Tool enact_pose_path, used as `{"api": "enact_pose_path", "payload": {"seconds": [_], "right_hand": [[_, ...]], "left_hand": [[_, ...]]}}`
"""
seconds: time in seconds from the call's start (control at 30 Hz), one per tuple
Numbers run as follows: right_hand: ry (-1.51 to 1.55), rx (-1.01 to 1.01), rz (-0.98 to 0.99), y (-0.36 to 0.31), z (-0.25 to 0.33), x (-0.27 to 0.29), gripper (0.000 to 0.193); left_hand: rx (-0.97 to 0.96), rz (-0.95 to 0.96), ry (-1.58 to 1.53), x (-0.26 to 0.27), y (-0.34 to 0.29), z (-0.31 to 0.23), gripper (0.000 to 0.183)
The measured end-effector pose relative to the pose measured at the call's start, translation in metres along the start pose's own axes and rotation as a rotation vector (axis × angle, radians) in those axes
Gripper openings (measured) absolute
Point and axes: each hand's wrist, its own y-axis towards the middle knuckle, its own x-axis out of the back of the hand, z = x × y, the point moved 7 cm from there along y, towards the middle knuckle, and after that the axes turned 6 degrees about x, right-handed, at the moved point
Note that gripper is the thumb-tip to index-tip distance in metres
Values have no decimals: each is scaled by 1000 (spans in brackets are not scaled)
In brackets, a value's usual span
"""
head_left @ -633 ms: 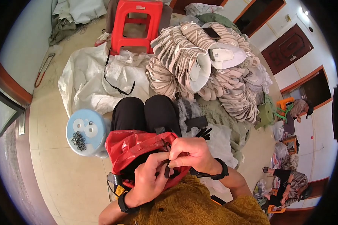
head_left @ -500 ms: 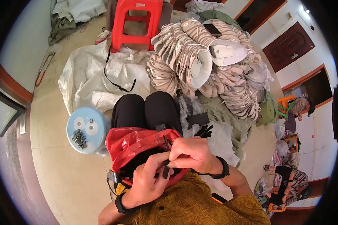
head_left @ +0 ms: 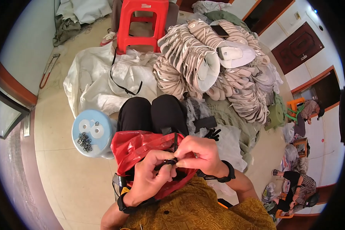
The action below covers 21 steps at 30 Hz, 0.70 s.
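Over the red plastic bag (head_left: 131,147) in my lap, my two hands meet fingertip to fingertip. My left hand (head_left: 151,174) is closed in a pinch on a small, shiny black piece (head_left: 168,162), perhaps a buckle, partly hidden by the fingers. With thumb and forefinger pressed together, my right hand (head_left: 200,154) grips a narrow black strap (head_left: 176,141) right beside that piece. One end of the strap sticks up above the fingers. Whether the strap runs through the piece cannot be made out.
A blue round stool (head_left: 103,142) at my left carries a pile of small dark metal buckles (head_left: 84,142). Ahead are a red stool (head_left: 142,44), a white sack (head_left: 88,76) with a black strap (head_left: 124,89), and bundled shoe pieces (head_left: 191,53). Other people (head_left: 303,188) sit far right.
My left fingers have turned the small black piece from upright to lying more level. The strap's end now stands up above my right fingertips. The view has shifted slightly.
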Motion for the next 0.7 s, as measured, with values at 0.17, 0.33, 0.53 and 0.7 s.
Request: {"api": "enact_pose_path", "payload": {"seconds": [0.17, 0.33, 0.53, 0.7], "right_hand": [[-110, 20, -76, 2, -3, 1, 22], [-205, 105, -126, 5, -5, 8, 22], [52, 71, -96, 3, -19, 16, 18], [273, -28, -127, 4, -26, 13, 16]], "left_hand": [[41, -141, -3, 1, 9, 4, 18], [-224, -290, 441, -1, 31, -10, 21], [-116, -150, 519, -13, 17, -23, 25], [-21, -33, 347, -3, 21, -17, 30]]}}
